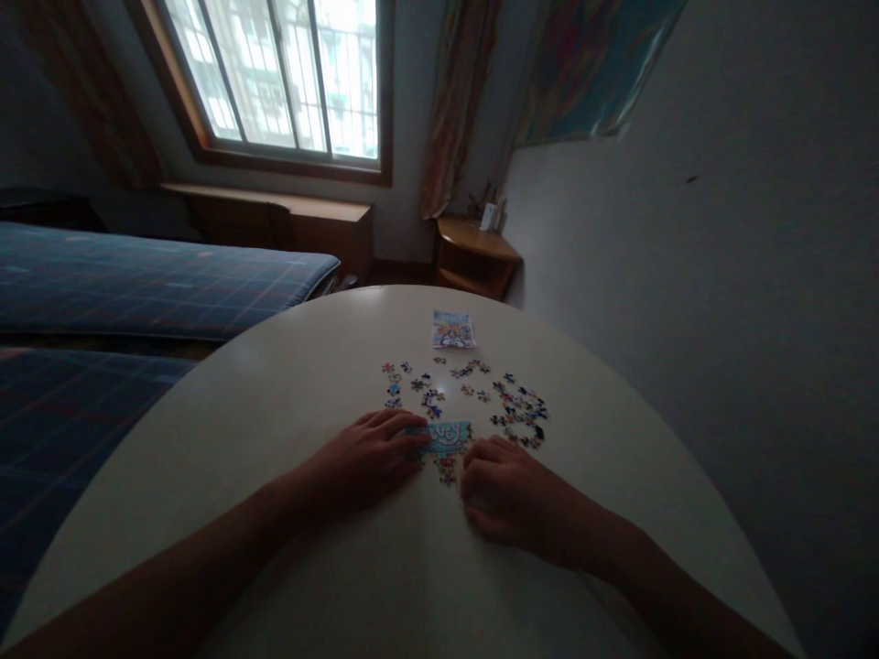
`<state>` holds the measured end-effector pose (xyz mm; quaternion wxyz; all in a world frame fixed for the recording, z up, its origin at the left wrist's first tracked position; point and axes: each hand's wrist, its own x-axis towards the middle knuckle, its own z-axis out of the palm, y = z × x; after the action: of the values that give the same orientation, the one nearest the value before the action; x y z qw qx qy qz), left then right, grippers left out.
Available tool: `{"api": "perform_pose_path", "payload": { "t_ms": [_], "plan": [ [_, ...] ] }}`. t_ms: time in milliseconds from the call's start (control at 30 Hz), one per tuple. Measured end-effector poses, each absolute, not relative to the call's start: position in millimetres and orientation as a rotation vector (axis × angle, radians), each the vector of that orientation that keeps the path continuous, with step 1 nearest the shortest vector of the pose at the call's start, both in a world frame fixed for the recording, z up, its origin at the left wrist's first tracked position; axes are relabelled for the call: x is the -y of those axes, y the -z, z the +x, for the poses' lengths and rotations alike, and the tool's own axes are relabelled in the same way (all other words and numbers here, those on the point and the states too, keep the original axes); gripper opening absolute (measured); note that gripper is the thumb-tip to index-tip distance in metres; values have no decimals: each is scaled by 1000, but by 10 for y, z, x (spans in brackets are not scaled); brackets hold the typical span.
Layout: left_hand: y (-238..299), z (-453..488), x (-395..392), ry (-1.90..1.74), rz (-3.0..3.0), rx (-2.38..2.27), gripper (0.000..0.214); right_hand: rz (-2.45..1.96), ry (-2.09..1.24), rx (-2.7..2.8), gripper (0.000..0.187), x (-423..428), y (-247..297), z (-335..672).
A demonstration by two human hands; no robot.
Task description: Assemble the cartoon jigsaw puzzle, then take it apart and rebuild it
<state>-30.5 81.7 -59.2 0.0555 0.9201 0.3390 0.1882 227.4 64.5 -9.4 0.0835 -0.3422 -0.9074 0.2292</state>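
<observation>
My left hand (pixel 374 453) lies flat on the white round table (pixel 288 394), its stretched fingertips touching the left end of a joined strip of light blue puzzle pieces (pixel 448 437). Just right of that strip rests my right hand (pixel 504 490), fingers curled under; whether they hold a piece is hidden. Several loose puzzle pieces (pixel 518 412) are scattered beyond the hands, more to the right, and a few lie between the hands (pixel 448 473). A small printed picture card (pixel 452 329) lies farther back.
A bed with a dark blue plaid cover (pixel 137 275) stands left of the table. The grey wall (pixel 721 275) runs close along the right. A wooden corner shelf (pixel 477 252) and a window (pixel 288 73) are at the back.
</observation>
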Motion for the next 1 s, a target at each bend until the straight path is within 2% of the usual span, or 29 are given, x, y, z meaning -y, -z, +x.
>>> {"api": "perform_pose_path", "payload": {
  "t_ms": [800,900,1000],
  "plan": [
    [560,-223,-759,-688,2737,-844,27,-855,-740,2690,16,-633,178,2225],
    [544,-206,-742,-695,2712,-826,24,-900,-864,2562,20,-604,230,2196],
    [508,-176,-725,-737,2626,-779,17,-985,-1038,2306,13,-575,304,2138]
  ]
}}
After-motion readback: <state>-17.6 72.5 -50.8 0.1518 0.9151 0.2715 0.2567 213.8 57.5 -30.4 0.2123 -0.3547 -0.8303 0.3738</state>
